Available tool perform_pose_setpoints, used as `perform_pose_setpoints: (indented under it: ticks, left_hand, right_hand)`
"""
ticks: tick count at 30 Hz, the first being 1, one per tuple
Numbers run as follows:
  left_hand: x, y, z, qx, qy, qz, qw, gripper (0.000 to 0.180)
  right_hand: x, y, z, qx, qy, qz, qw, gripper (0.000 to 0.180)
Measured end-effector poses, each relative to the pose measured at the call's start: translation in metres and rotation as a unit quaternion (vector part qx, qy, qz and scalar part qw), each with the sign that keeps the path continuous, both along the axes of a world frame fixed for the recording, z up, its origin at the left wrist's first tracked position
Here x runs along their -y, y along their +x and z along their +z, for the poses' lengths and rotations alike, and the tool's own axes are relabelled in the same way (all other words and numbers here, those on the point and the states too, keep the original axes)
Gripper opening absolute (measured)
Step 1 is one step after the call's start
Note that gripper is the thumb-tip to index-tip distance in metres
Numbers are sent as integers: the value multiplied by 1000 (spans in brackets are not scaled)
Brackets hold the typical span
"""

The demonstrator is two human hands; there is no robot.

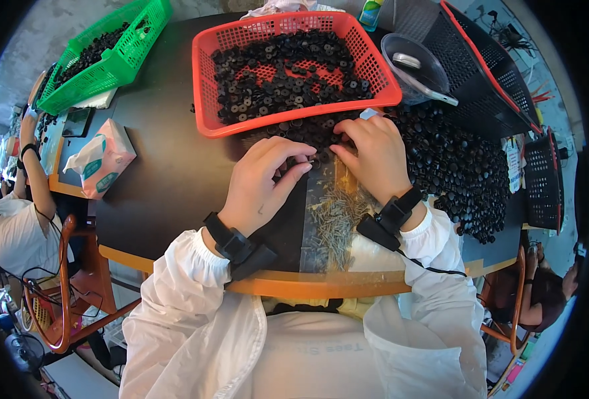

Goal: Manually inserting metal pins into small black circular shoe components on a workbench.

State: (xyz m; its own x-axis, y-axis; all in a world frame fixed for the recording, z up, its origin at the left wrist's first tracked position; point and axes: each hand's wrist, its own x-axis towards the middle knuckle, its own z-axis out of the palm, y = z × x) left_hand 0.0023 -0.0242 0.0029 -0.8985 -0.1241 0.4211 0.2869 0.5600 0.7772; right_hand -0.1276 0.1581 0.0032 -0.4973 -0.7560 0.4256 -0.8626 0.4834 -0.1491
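Note:
My left hand [261, 179] is closed in a pinch, with thumb and forefinger around something small and mostly hidden. Just right of it, my right hand [378, 156] curls its thumb and fingers at a heap of small black round parts [314, 130]. Anything between those fingers is too small and dark to name. Below and between the wrists, many thin metal screws or pins [334, 223] lie loose on the table. Beyond the hands, a red basket [294, 120] holds many black disc-shaped parts, some showing a central hole.
A large pile of shiny black caps [461, 166] spreads on the right, beside black crates [487, 73] and a clear tub [417, 73]. On the left are a tissue box [111, 159], a phone [77, 123] and a green basket [101, 76]. Other people sit at both sides.

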Motion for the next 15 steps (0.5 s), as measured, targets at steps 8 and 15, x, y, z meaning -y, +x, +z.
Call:
perform_pose_setpoints:
  ticks: [8,15]
  left_hand:
    - [1,-2,-5,-34,-13,-4,999,18]
    - [-6,1,-4,-9,25,-13,1000,13]
  right_hand:
    - [1,-7,-5,-11,-37,24,999,23]
    - [0,-4,-13,-7,-55,14,998,27]
